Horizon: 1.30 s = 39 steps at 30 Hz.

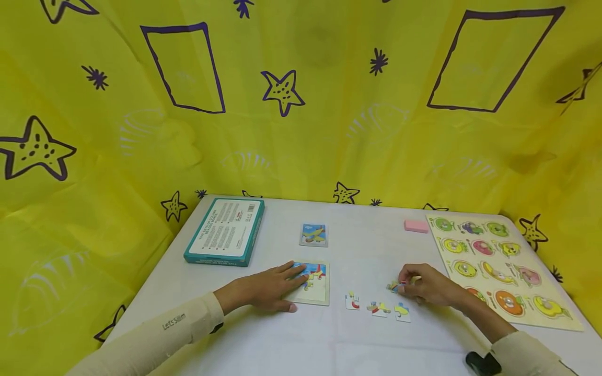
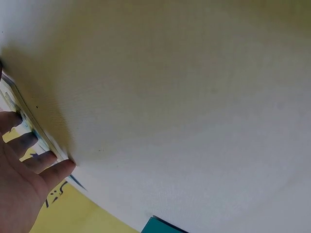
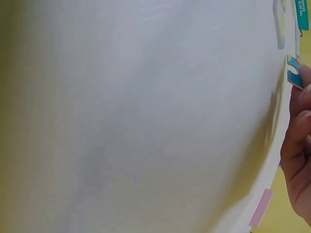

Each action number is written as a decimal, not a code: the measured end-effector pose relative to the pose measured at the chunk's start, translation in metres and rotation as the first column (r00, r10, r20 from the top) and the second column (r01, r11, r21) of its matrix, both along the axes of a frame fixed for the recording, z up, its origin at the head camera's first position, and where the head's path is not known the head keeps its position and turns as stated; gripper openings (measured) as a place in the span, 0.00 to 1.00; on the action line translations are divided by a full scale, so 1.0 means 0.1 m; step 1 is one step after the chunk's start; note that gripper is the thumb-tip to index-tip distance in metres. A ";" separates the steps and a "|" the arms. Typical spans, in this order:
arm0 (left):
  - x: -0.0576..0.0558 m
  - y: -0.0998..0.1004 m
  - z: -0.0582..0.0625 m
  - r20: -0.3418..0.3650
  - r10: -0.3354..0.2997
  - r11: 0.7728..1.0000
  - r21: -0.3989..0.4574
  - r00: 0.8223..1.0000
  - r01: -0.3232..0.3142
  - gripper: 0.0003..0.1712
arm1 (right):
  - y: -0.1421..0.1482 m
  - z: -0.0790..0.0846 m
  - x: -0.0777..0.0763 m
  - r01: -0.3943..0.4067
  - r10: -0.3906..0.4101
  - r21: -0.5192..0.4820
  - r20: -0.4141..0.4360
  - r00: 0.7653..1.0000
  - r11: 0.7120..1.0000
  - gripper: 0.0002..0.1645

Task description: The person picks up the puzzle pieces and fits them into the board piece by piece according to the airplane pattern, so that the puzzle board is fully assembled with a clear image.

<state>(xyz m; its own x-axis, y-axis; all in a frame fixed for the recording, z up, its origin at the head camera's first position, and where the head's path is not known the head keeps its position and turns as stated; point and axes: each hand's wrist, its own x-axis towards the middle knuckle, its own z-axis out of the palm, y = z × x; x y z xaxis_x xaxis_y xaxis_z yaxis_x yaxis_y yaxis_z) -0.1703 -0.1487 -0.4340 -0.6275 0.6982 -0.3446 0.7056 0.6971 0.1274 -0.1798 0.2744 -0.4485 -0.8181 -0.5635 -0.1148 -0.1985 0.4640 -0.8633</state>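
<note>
My left hand (image 1: 276,288) rests with spread, straight fingers on the left side of a square wooden puzzle board (image 1: 321,295). Blue, red and yellow pieces fill the board's upper part, while pale wood shows lower down. In the right hand (image 1: 425,284), thumb and fingers pinch a jigsaw piece (image 1: 393,286); the right wrist view shows the blue piece (image 3: 294,80) at the fingertips. Between the hands lie several loose jigsaw pieces: one with a red curve (image 1: 352,301), a joined-looking pair (image 1: 379,308) and a yellow-blue one (image 1: 402,312).
A small airplane picture card (image 1: 314,235) lies behind the board. To the left is a teal-edged box (image 1: 224,231). A pink block (image 1: 416,226) sits at the back right, near a large fruit puzzle board (image 1: 508,271). A black object (image 1: 483,363) is beside the right sleeve.
</note>
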 end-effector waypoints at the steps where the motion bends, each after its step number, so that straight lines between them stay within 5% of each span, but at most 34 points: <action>1: 0.00 0.00 0.00 0.000 0.001 1.000 0.000 1.000 -0.001 0.45 | -0.01 0.01 0.00 -0.005 0.005 -0.007 0.003 1.000 1.000 0.08; 13: -0.02 0.00 -0.04 -0.006 -0.017 1.000 0.002 1.000 0.017 0.44 | -0.32 0.07 0.01 -0.087 0.087 -0.048 0.011 0.996 0.995 0.06; 39: -0.01 -0.01 -0.02 -0.030 -0.018 1.000 0.003 0.999 0.018 0.45 | -1.25 0.03 -0.14 -0.052 0.051 -0.022 -0.028 0.998 0.998 0.12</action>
<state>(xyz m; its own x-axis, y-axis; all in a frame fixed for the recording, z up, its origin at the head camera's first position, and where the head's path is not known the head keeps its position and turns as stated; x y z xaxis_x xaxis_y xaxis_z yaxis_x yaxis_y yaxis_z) -0.1708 -0.1495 -0.4358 -0.6249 0.7105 -0.3235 0.7216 0.6839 0.1081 -0.1936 0.1494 -0.4455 -0.7905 -0.6073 -0.0791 -0.2458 0.4330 -0.8672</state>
